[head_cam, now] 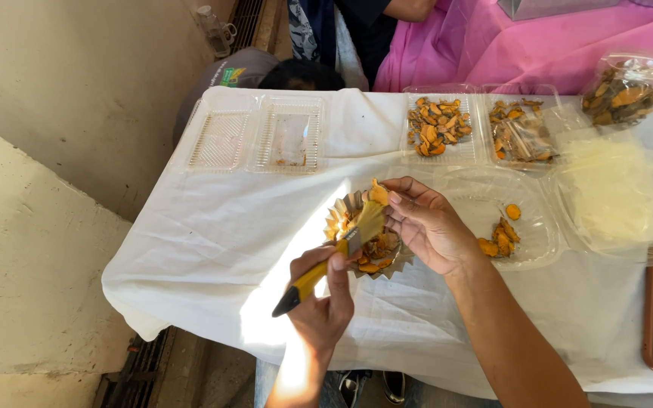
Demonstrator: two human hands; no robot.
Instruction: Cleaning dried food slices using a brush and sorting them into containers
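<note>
My left hand grips a small brush with a yellow and black handle; its bristles rest against an orange dried slice. My right hand pinches that slice between thumb and fingertips, just above a fluted metal mould holding more orange slices. The mould sits on the white tablecloth.
Two empty clear plastic trays lie at the back left. Trays of dried orange slices and a round clear container with a few slices sit to the right. A clear bag lies far right. Another person crouches behind the table.
</note>
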